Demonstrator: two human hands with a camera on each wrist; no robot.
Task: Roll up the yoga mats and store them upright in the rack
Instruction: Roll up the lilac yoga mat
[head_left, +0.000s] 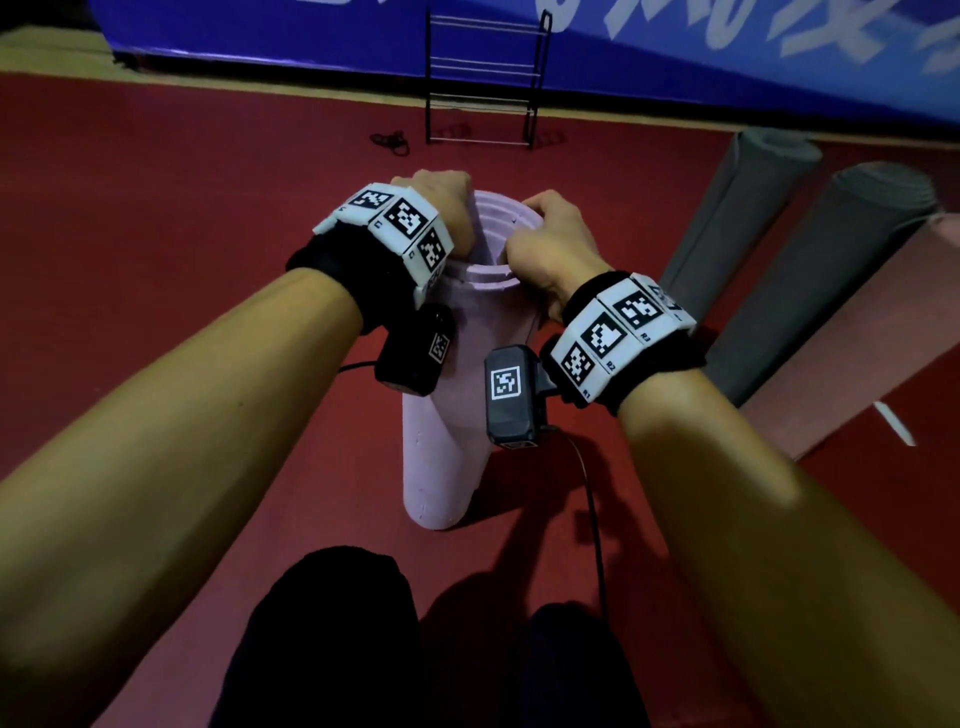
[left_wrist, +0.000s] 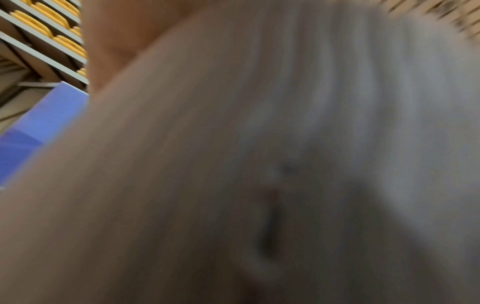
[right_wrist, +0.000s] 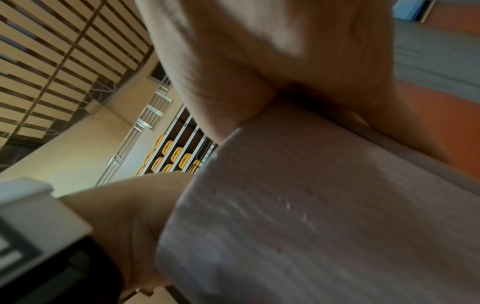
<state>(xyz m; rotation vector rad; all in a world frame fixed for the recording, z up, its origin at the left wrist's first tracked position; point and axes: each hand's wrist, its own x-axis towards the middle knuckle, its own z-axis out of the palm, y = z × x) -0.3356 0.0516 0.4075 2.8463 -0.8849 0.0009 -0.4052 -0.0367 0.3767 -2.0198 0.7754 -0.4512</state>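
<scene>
A rolled pink yoga mat (head_left: 441, 447) stands upright on the red floor in front of me, its spiral top end facing up. My left hand (head_left: 441, 208) grips the left rim of that top end, fingers curled over it. My right hand (head_left: 545, 234) grips the right rim, fingers tucked into the roll. The mat's ribbed surface (left_wrist: 285, 144) fills the blurred left wrist view. In the right wrist view the pink mat (right_wrist: 311, 216) sits under my right palm (right_wrist: 272, 61). The black wire rack (head_left: 485, 78) stands empty at the far wall.
Two rolled grey mats (head_left: 737, 218) (head_left: 821, 280) and a rolled pink-red mat (head_left: 872, 338) lie on the floor at the right. A black strap (head_left: 390, 141) lies left of the rack. A blue banner (head_left: 675, 52) runs along the back. My dark-clothed knees (head_left: 322, 644) are below.
</scene>
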